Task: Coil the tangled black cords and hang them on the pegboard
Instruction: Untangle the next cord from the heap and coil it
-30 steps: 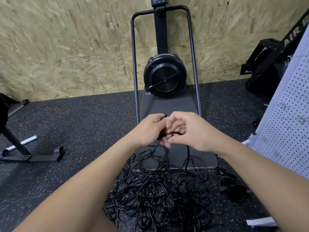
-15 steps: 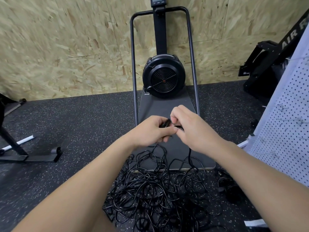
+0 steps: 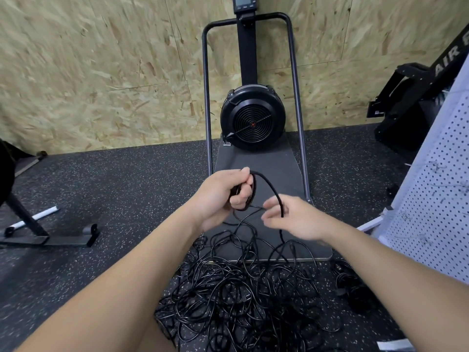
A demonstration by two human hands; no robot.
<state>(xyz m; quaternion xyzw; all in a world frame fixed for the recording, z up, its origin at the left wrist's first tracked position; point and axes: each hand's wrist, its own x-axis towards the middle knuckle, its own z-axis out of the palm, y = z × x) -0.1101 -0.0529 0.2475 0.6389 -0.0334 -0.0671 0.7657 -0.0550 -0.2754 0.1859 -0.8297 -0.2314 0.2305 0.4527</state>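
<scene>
A big tangle of black cords (image 3: pixel 238 295) lies on the speckled floor in front of me. My left hand (image 3: pixel 223 199) grips a small coil of black cord (image 3: pixel 250 193) in its curled fingers. From the coil one cord (image 3: pixel 272 191) arches over to my right hand (image 3: pixel 294 219), which pinches it between loosely bent fingers; below that hand the cord drops into the tangle. The white pegboard (image 3: pixel 436 212) leans at the right edge, with several small metal hooks on it.
A black fan exercise machine (image 3: pixel 252 118) with a grey platform (image 3: pixel 286 174) stands against the chipboard wall ahead. Another black machine (image 3: pixel 406 102) is at the back right, a black frame foot (image 3: pixel 48 237) at the left. A second small cord bundle (image 3: pixel 352 285) lies by the pegboard.
My hands have come apart: the right hand has slid down and to the right along the cord, drawing out a loop. The left hand still holds the coil.
</scene>
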